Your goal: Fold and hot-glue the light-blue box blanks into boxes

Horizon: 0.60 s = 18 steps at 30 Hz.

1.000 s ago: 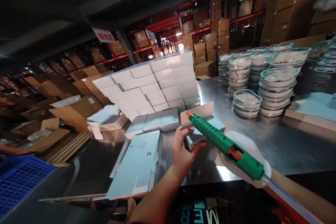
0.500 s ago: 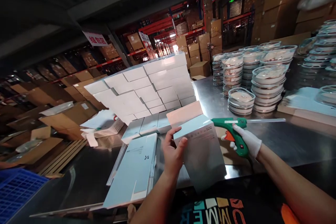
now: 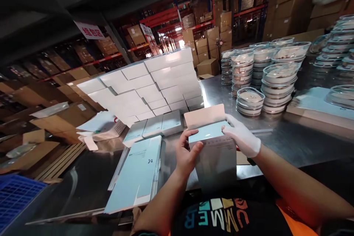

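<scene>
A light-blue carton (image 3: 215, 162) is tilted close to my body, its pale upper flap (image 3: 205, 116) standing raised. My bare left hand (image 3: 186, 151) grips the carton's left side, thumb on the near face and fingers over the top edge. On its right upper corner, my white-gloved right hand (image 3: 242, 134) closes with the thumb on the blue end panel. Mostly hidden behind the right wrist and carton lies the green glue gun (image 3: 251, 161); its clear glue stick (image 3: 262, 131) shows on the table beyond the glove.
White boxes (image 3: 149, 88) form a wall at the back, with several blue-topped boxes (image 3: 153, 125) before it. Flat blue carton sheets (image 3: 138, 169) lie left on the metal table (image 3: 293, 147). Stacked clear round containers (image 3: 279, 88) stand right. A blue crate (image 3: 19, 199) is at lower left.
My right hand has let go of the glue gun, now lying behind the carton, and has taken the carton's right corner. The left hand keeps its grip; the camera view has shifted slightly.
</scene>
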Available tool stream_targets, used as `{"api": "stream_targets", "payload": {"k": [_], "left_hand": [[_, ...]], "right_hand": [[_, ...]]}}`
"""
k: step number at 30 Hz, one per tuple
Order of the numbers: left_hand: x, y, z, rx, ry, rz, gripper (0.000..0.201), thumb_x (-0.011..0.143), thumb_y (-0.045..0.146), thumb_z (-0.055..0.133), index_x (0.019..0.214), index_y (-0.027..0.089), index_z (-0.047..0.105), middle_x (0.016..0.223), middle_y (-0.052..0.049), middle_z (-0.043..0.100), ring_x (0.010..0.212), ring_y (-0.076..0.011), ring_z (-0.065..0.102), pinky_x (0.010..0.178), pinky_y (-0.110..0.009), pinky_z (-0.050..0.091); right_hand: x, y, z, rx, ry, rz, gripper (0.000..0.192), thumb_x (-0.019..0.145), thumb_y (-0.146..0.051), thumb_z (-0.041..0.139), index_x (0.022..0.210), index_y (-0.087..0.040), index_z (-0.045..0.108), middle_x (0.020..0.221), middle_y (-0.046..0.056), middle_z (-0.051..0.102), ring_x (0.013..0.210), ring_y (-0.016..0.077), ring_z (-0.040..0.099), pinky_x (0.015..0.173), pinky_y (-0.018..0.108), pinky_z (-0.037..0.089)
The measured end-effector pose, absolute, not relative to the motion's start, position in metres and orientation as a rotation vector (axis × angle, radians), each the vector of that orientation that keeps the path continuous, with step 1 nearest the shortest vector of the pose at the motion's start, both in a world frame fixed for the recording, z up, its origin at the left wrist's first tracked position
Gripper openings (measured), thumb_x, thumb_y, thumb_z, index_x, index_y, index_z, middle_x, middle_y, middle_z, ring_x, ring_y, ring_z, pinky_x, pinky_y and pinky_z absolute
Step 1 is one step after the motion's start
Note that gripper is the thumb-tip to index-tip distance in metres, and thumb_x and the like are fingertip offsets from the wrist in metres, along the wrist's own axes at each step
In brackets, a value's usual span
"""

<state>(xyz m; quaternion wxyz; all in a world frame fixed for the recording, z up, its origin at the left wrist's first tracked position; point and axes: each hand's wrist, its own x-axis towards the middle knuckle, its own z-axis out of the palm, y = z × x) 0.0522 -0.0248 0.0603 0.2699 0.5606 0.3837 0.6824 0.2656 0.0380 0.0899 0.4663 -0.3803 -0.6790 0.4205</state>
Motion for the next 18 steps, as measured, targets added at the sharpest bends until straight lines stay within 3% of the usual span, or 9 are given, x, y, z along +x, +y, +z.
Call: {"api": "stream_targets", "payload": {"k": [3, 6, 9, 12, 16, 18], "left_hand": [[0.048, -0.019, 0.051, 1.615, 0.946, 1.946, 0.042, 0.079, 0.055, 0.092, 0.102, 0.022, 0.078, 0.12, -0.01, 0.073, 0.111, -0.0279, 0.073, 0.096, -0.038, 0.057], [0.043, -0.013, 0.044, 1.624, 0.809, 2.096, 0.055, 0.078, 0.052, 0.095, 0.119, 0.027, 0.069, 0.119, -0.008, 0.075, 0.114, -0.0261, 0.073, 0.101, -0.04, 0.057], [0.039, -0.012, 0.044, 1.829, 0.816, 2.059, 0.052, 0.082, 0.054, 0.092, 0.124, 0.03, 0.072, 0.113, -0.007, 0.077, 0.116, -0.0282, 0.074, 0.104, -0.047, 0.058], [0.035, -0.015, 0.048, 2.029, 0.858, 1.903, 0.029, 0.09, 0.054, 0.084, 0.104, 0.028, 0.082, 0.113, -0.01, 0.079, 0.123, -0.032, 0.071, 0.11, -0.054, 0.055], [0.026, -0.018, 0.06, 2.052, 0.865, 1.832, 0.03, 0.091, 0.057, 0.081, 0.097, 0.028, 0.084, 0.105, -0.01, 0.082, 0.117, -0.0336, 0.073, 0.109, -0.059, 0.054], [0.023, -0.021, 0.075, 2.128, 0.949, 1.663, 0.031, 0.087, 0.058, 0.085, 0.094, 0.027, 0.083, 0.107, -0.012, 0.082, 0.125, -0.0367, 0.07, 0.111, -0.06, 0.052]], "right_hand": [[0.267, 0.037, 0.094, -0.843, -1.752, 1.043, 0.051, 0.084, -0.05, 0.077, 0.127, -0.022, 0.074, 0.123, 0.009, 0.079, 0.117, 0.0335, 0.072, 0.103, 0.046, 0.059], [0.281, 0.039, 0.079, -0.658, -1.865, 0.969, 0.063, 0.075, -0.056, 0.091, 0.125, -0.022, 0.074, 0.15, 0.016, 0.068, 0.138, 0.0382, 0.064, 0.113, 0.05, 0.055], [0.289, 0.033, 0.065, -0.524, -1.926, 0.897, 0.039, 0.089, -0.051, 0.084, 0.117, -0.025, 0.079, 0.166, 0.016, 0.054, 0.15, 0.0343, 0.057, 0.123, 0.054, 0.047], [0.291, 0.025, 0.064, -0.485, -1.937, 0.929, 0.023, 0.099, -0.045, 0.076, 0.115, -0.031, 0.083, 0.164, 0.011, 0.058, 0.148, 0.0302, 0.06, 0.122, 0.052, 0.049], [0.293, 0.025, 0.067, -0.471, -1.983, 0.874, 0.021, 0.102, -0.042, 0.073, 0.116, -0.034, 0.085, 0.153, 0.009, 0.067, 0.14, 0.0285, 0.066, 0.117, 0.047, 0.055], [0.293, 0.023, 0.065, -0.426, -2.038, 0.761, 0.026, 0.106, -0.038, 0.068, 0.128, -0.033, 0.082, 0.157, 0.011, 0.064, 0.142, 0.0279, 0.065, 0.118, 0.047, 0.054]]}}
